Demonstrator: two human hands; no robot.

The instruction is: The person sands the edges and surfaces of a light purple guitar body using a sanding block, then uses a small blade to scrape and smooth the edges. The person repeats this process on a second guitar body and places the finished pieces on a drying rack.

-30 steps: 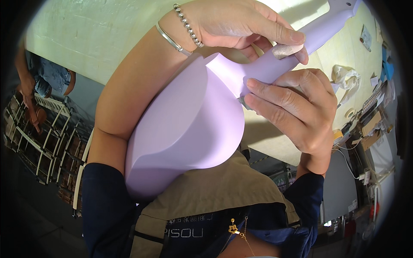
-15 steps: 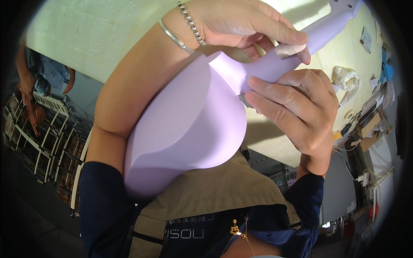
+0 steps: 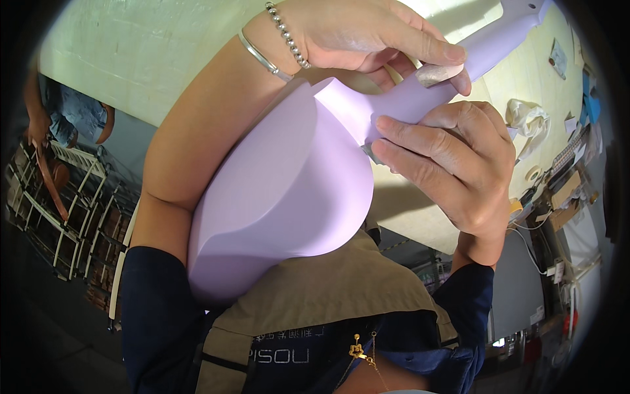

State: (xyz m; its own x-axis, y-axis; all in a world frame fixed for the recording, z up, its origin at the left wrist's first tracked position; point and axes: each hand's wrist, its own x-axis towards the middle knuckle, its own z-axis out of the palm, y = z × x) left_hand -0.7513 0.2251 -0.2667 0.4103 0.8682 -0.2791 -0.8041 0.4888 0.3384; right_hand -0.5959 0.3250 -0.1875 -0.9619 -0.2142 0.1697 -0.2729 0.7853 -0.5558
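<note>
A lavender guitar (image 3: 262, 177) without strings lies slantwise across my lap, its body against my apron and its neck pointing to the far right. My left forearm reaches over the body. My left hand (image 3: 374, 33) is closed around the neck, with a small pale beige piece (image 3: 438, 75), perhaps folded sandpaper, under the thumb tip. Beside the joint of neck and body, my right hand (image 3: 459, 154) is closed on a small grey pad (image 3: 369, 151), pressed to the guitar's edge. The pad looks like folded sandpaper; the fingers hide most of it.
A pale worktable (image 3: 131, 59) spreads beyond the guitar. A white crumpled cloth (image 3: 527, 121), a tape roll (image 3: 533, 174) and cardboard pieces (image 3: 566, 190) lie to the right. At the left, another person's arm (image 3: 37, 118) is near metal racks (image 3: 79, 164).
The guitar and both my hands have shifted very slightly to the left. My grips look the same. At the left, the other person's hand has moved up a little beside the racks.
</note>
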